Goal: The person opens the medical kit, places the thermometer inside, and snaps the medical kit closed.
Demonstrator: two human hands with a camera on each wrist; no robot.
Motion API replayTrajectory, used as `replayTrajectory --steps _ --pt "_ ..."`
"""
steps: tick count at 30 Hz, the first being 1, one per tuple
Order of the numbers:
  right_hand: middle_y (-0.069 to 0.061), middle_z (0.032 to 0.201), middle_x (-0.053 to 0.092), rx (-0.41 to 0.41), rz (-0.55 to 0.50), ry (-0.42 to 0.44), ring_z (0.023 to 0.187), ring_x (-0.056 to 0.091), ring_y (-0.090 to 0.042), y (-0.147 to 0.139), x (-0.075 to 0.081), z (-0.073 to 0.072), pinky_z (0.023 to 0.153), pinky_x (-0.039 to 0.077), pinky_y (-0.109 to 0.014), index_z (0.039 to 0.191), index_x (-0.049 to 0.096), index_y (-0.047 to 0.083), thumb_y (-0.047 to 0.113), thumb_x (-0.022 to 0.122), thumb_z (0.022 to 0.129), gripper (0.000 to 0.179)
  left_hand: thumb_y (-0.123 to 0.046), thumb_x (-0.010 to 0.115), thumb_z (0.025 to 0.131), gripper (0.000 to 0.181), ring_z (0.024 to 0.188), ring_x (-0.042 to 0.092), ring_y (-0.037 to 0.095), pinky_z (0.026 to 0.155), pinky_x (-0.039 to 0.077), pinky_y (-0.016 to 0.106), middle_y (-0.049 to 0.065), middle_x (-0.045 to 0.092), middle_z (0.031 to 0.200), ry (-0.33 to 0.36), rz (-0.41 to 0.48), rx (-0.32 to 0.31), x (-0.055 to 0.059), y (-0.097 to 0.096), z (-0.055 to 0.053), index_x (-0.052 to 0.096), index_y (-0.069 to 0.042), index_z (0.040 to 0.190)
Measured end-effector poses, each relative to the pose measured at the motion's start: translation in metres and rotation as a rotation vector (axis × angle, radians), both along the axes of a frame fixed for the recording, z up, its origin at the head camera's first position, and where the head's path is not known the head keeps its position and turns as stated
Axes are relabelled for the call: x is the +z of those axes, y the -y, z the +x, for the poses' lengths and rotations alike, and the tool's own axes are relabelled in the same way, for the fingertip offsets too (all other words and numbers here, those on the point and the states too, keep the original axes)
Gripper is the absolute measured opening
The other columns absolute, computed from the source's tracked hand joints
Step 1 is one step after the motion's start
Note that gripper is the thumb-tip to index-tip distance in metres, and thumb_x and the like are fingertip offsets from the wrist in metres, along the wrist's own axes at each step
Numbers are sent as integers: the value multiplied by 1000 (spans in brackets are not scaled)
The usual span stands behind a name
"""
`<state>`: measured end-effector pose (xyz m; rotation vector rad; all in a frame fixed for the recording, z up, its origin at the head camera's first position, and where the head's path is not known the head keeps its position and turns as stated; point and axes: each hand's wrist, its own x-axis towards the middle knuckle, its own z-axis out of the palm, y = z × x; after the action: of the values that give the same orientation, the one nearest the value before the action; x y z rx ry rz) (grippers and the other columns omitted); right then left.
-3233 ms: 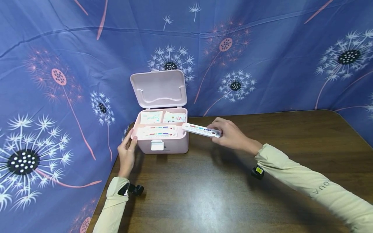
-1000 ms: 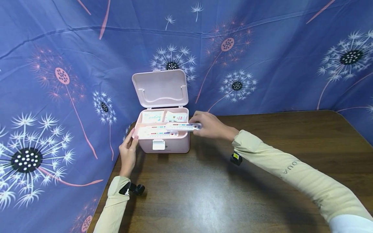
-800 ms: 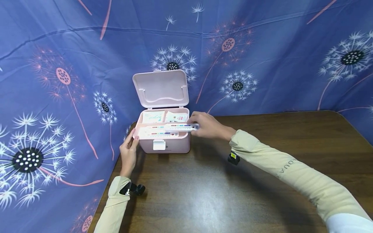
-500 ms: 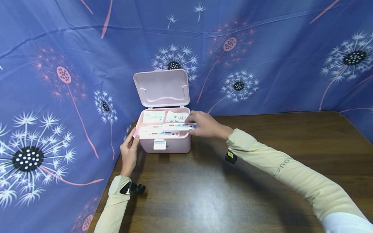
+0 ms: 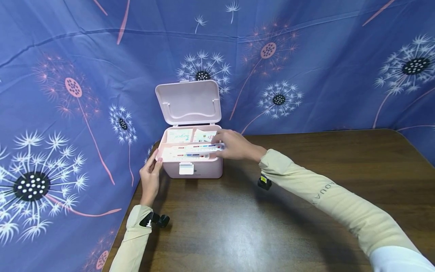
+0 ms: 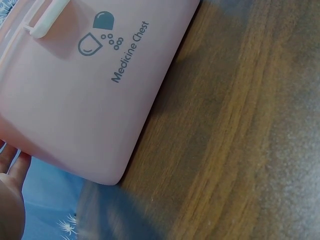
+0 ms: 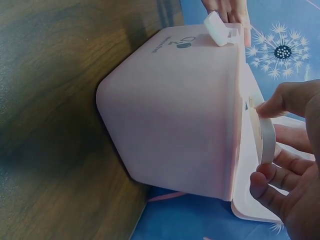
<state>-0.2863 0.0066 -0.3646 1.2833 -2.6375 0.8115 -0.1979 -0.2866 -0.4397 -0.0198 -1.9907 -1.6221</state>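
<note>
A pink medicine chest [image 5: 209, 172] stands on the table with its lid [image 5: 190, 99] raised. My left hand [image 5: 149, 181] holds its left front corner, thumb towards the front and fingers along the side. At the right end of the chest, my right hand [image 5: 234, 145] pinches a long white thermometer case [image 5: 209, 147] printed with a coloured scale. In the right wrist view, thumb and fingers grip the end of this white case [image 7: 267, 137] at the chest's rim. Another such case [image 5: 193, 155] lies in the front compartment.
Two back compartments hold a packet marked Surgical [image 5: 179, 135] and a white printed packet [image 5: 203, 135]. A white latch [image 5: 186, 168] hangs at the chest's front. The brown wooden table [image 5: 306, 151] extends right and forward; a blue floral cloth [image 5: 306, 56] hangs behind.
My right hand has moved left with the thermometer case, from beside the chest to over its front compartment, and the case now sits lower. My left hand stays at the corner.
</note>
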Motion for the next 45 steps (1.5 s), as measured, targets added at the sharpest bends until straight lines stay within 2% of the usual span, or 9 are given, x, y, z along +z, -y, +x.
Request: replayTrajectory --steps 9,32,45 --pt "-2 93 60 11 6 13 84 55 -18 6 1 1 72 47 -34 101 72 6 28 79 73 37 -2 58 92 39 128 43 28 99 39 16 19 51 134 -6 1 4 2 -2 2 52 6 130" --pt "-4 100 59 12 65 26 86 54 -17 23 -1 -1 73 48 -32 106 71 5 20 72 74 36 -3 56 93 39 129 42 27 101 37 17 19 50 135 5 21 0 3 -4 2 51 6 131" --pt "-4 98 60 23 50 24 84 54 -16 32 -4 -2 74 48 -31 106 71 4 18 73 76 34 -2 56 93 40 128 43 27 98 39 15 19 50 135 11 23 -6 3 -3 2 50 7 132"
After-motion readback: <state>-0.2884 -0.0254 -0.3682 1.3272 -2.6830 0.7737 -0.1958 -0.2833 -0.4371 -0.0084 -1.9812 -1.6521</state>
